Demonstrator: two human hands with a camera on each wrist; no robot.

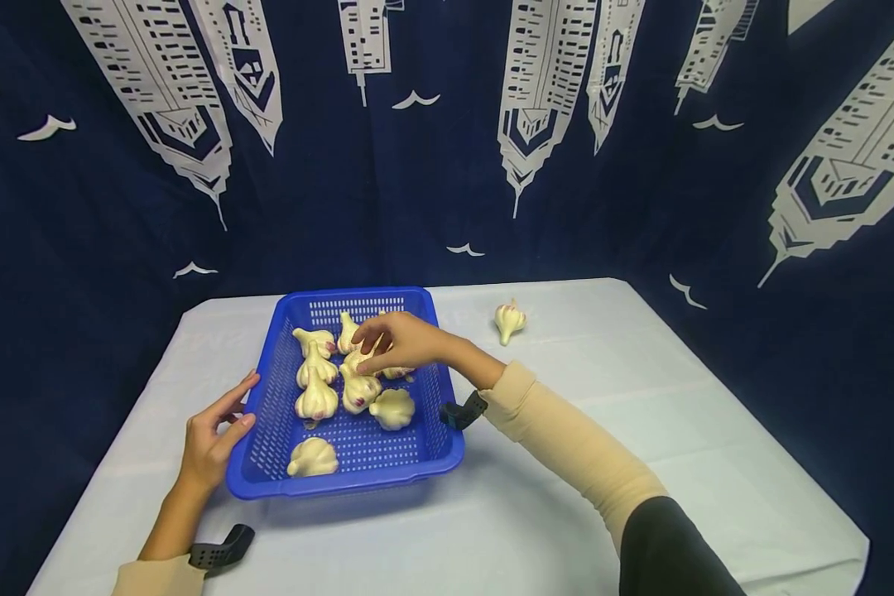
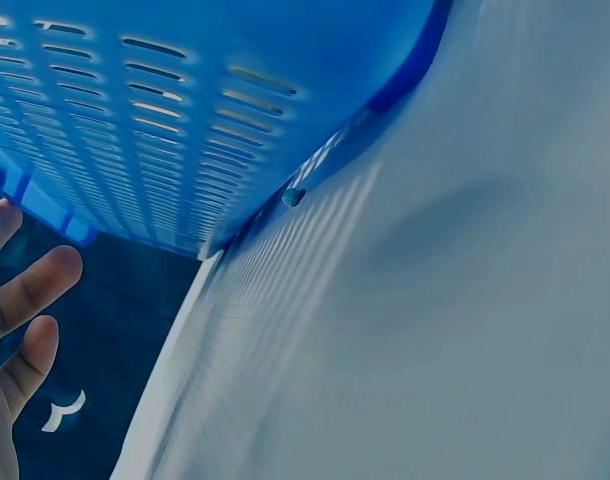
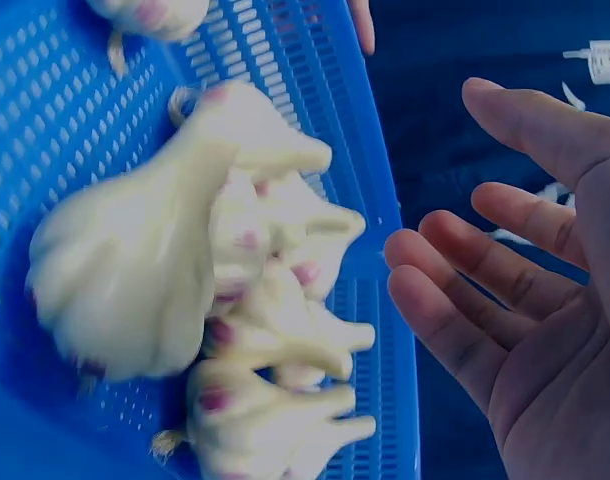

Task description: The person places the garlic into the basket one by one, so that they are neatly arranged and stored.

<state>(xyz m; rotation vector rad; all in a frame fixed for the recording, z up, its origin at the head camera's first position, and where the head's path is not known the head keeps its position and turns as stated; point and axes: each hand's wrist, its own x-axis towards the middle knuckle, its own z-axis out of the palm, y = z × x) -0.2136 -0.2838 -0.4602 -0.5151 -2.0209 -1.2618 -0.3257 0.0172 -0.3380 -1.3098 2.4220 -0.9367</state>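
Note:
A blue plastic basket (image 1: 343, 483) with slotted walls holds several garlic bulbs (image 1: 316, 401). My right hand (image 1: 402, 339) is over the bulbs in the basket, its fingers bent loosely downward. In the right wrist view that hand (image 3: 545, 290) has its fingers spread with nothing between them, and a large garlic bulb (image 3: 125, 270) looms at the left. At the basket's left rim, my left hand (image 1: 212, 434) rests with fingertips and thumb against the edge. Its loosely extended fingers (image 2: 30, 290) appear beside the basket wall (image 2: 185, 120) in the left wrist view.
One garlic bulb (image 1: 510, 321) lies on the white-covered table (image 1: 566, 463), right of the basket. A dark blue cloth (image 1: 387, 190) with white building prints hangs behind the table. Each wrist wears a black band (image 1: 223, 548).

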